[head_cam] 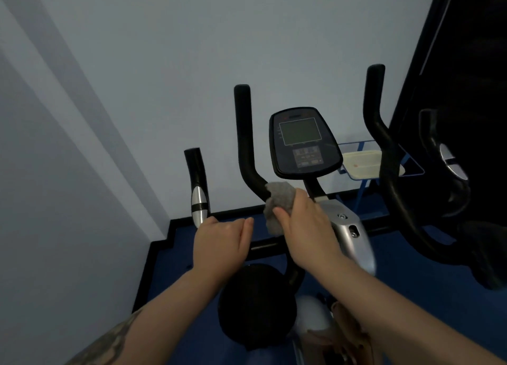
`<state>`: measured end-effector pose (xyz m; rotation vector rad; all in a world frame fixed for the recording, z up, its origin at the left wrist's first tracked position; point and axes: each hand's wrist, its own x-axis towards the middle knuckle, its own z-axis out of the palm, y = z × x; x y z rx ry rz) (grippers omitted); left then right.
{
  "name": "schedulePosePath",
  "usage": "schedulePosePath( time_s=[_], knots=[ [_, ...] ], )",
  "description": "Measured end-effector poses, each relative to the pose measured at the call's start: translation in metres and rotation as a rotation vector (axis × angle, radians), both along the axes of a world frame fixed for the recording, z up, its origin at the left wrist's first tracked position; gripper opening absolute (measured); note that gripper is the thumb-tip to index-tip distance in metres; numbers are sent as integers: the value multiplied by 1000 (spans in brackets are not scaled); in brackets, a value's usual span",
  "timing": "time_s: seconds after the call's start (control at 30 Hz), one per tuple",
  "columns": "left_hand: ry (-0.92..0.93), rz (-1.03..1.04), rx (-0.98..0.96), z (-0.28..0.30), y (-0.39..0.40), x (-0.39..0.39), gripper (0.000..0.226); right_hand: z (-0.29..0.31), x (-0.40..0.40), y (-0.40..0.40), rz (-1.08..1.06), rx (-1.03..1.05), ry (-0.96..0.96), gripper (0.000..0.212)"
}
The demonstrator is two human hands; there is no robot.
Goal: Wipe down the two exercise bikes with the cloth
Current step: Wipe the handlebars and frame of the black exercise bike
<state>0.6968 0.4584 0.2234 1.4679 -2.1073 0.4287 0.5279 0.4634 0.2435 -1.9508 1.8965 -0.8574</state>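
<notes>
Black saddle (256, 307) nearest, below my forearms. My left hand (219, 241) grips lower handlebar end, fingers curled round it, just below chrome-banded grip (199, 203). My right hand (304, 224) clamps grey cloth (277, 204), thumb pinching it against black handlebar bend (248, 170) beside silver stem cover (347, 233). Console (303, 142) above, screen dark. Second bike's handlebar (384, 156) at right. Blue stand (365, 159) by wall.

Bare forearms; camouflage-patterned sleeve (109, 340) on the left arm
</notes>
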Motion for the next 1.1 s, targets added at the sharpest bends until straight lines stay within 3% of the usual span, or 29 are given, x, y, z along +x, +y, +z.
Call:
schedulePosePath(
  time_s=[0.1, 0.23, 0.33, 0.47, 0.53, 0.63, 0.7, 0.77, 0.83, 0.93, 1.03, 1.1],
  knots=[
    [10, -18, 52, 4, -1, 2, 50, 17, 8, -32, 78, 95, 40, 39],
    [221, -61, 220, 18, -1, 15, 57, 19, 19, -35, 62, 36, -31, 39],
    [240, -166, 161, 38, -21, 35, 52, 7, 14, -21, 38, -71, -6, 38],
    [131, -141, 133, 50, -60, 47, 42, 29, 33, -59, 67, 67, 45, 41],
    [115, -104, 120, 46, -68, 43, 38, 35, 41, -66, 83, 73, -31, 40],
    [114, -71, 80, 37, -72, 41, 45, 18, 35, -44, 70, -78, 9, 39],
    [155, -56, 35, 36, -74, 42, 50, 11, 29, -38, 90, -110, 49, 42],
    [218, -35, 17, 36, -73, 43, 48, 22, 34, -58, 89, 1, -4, 40],
    [249, -17, -35, 34, -71, 42, 41, 37, 44, -80, 82, 136, -88, 42],
    [356, -30, -87, 35, -68, 43, 27, 35, 44, -76, 78, 113, -181, 38],
    [452, -40, -98, 34, -70, 44, 10, 23, 30, -57, 82, 89, -141, 33],
    [496, 17, -58, 34, -70, 43, 32, 27, 31, -68, 95, 116, -113, 34]
  ],
)
